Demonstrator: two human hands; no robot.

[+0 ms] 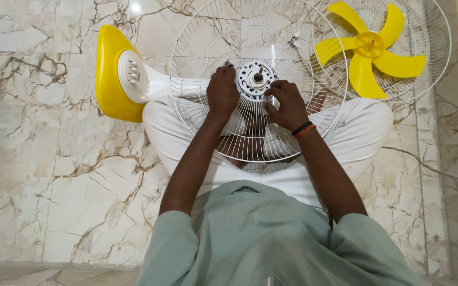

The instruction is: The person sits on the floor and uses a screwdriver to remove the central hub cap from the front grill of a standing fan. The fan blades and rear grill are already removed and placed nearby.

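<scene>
Head view | left hand [222, 92] and right hand [287, 103] curled, pinching round white wire fan guard [250, 135] beside motor hub [255, 79] | light, springy wires; likely steadiest held near hub

Your hands [255, 98] cover part of the wire guard [255, 137]; the second guard [436, 53] is cut off at the top edge.

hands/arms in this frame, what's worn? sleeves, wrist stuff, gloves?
No gloves: both hands are bare. The left hand has nothing on its wrist. The right hand has two thin bands at the wrist, one black and one orange-red. Forearms are uncovered; short sleeves of a pale grey-green shirt end at about the elbows. No rings or watch visible.
</scene>
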